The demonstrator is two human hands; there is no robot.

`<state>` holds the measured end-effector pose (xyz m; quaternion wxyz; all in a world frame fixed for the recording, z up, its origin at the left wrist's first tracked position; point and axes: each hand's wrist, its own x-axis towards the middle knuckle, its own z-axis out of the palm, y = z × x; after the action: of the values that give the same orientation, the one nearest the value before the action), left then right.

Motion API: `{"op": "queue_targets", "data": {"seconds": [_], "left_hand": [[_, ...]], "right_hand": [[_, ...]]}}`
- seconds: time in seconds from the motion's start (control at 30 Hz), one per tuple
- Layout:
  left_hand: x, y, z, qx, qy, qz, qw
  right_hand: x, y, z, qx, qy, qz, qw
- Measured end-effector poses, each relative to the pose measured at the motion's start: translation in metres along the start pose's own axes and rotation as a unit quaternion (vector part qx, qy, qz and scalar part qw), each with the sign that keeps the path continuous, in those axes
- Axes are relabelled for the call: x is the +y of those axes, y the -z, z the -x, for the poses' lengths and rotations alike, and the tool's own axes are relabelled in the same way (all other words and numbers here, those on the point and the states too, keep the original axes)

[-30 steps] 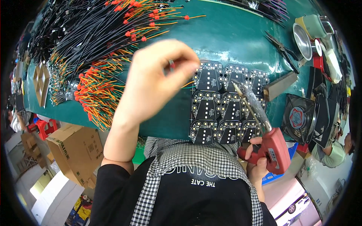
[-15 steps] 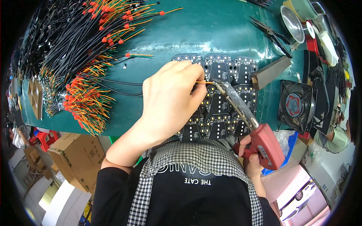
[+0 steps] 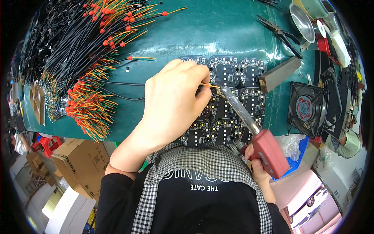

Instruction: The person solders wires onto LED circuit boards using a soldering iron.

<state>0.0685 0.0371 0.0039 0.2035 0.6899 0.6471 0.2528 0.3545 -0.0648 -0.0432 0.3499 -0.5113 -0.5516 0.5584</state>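
Observation:
My left hand (image 3: 173, 99) is closed over the dark circuit boards, pinching a black cable (image 3: 130, 84) whose orange wire (image 3: 206, 84) sticks out past the fingertips to the right. My right hand (image 3: 255, 162) grips the red handle of a soldering gun (image 3: 269, 154). The gun's metal barrel slants up and left, and its tip is at the end of the orange wire, above the boards. Rows of joined circuit boards (image 3: 224, 74) with small white and yellowish parts lie on the green table; my left hand covers some of them. Whether the wire touches a pad is too small to tell.
A large heap of black cables (image 3: 72, 46) with red, orange and green ends fills the left side. To the right are a grey bar (image 3: 281, 73), pliers (image 3: 280, 33), a small fan (image 3: 307, 109) and a metal bowl (image 3: 302, 23). A cardboard box (image 3: 80, 165) stands below left.
The soldering gun's handle has shifted slightly left and turned, with its tip staying near the wire end. My left hand has moved slightly left, still pinching the cable.

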Motion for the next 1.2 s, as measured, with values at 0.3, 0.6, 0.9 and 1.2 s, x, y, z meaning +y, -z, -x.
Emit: {"op": "queue_targets", "data": {"seconds": [0.3,0.6,0.9,1.2], "left_hand": [[-0.002,-0.001,0.001,0.011,-0.017,-0.006,1.000],[-0.019,0.010,-0.002,-0.023,0.002,0.185,0.982],[-0.017,0.000,-0.001,0.029,-0.038,0.060,0.997],[-0.011,0.002,-0.005,0.017,-0.065,0.036,0.997]], "right_hand": [[-0.046,-0.026,-0.018,0.043,-0.049,-0.045,0.997],[-0.050,-0.029,-0.022,0.057,-0.047,-0.068,0.995],[-0.051,-0.032,-0.024,0.055,-0.053,-0.057,0.995],[-0.054,-0.033,-0.027,0.047,-0.065,-0.036,0.996]]}}
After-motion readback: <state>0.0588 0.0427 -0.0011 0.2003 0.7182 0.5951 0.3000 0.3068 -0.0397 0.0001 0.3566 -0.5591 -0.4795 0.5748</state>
